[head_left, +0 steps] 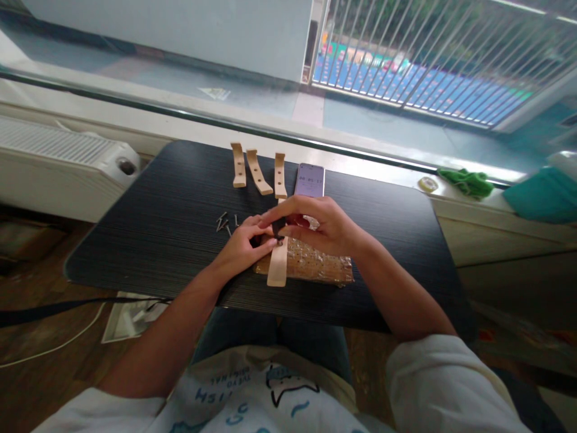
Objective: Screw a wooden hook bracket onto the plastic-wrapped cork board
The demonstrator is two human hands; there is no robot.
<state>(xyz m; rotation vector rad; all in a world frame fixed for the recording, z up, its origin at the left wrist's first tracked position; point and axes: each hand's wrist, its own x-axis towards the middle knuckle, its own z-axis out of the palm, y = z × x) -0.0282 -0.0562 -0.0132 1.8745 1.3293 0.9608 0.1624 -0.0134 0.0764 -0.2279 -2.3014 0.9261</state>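
Note:
A flat board wrapped in clear film [320, 264] lies near the front edge of a dark table [157, 240]. A pale wooden hook piece [277, 264] lies across the board's left end. My left hand [246, 243] rests on that piece with fingers curled, pinching at its upper end. My right hand [315, 225] hovers above the same spot, its fingers closed on a small black tool [278, 227] pointing down at the piece. What the tool's tip touches is hidden by my fingers.
Three more wooden hook pieces [256, 171] lie at the table's far side next to a phone [309, 180] showing a timer. Several screws [225, 222] lie left of my hands. A radiator [58, 162] stands left; a window sill holds a tape roll [427, 184] and green cloth [466, 181].

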